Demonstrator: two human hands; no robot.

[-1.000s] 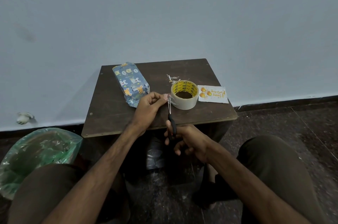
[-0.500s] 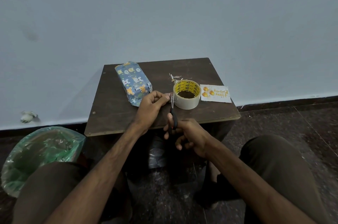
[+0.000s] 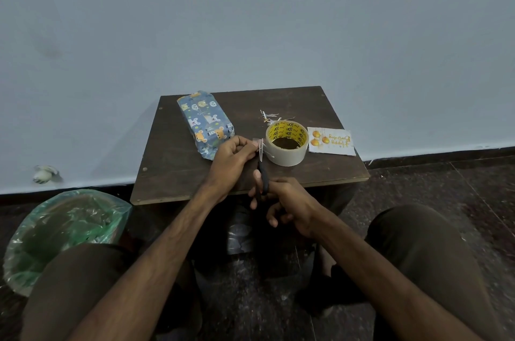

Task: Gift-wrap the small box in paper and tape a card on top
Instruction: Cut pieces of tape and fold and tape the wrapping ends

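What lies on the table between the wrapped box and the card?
In the head view, the tape roll stands between the wrapped box and the card, with paper scraps just beyond it and the left hand pinching a tape strip.

A low, dark brown wooden table [image 3: 178,162] stands against a pale blue painted wall [image 3: 250,20] on a dark speckled stone floor [image 3: 446,187]. Left of the table sits a round bin lined with a translucent green plastic bag [image 3: 64,226]. A small crumpled white scrap [image 3: 44,173] lies at the wall's base. Thin white paper shreds [image 3: 269,116] lie on the tabletop.
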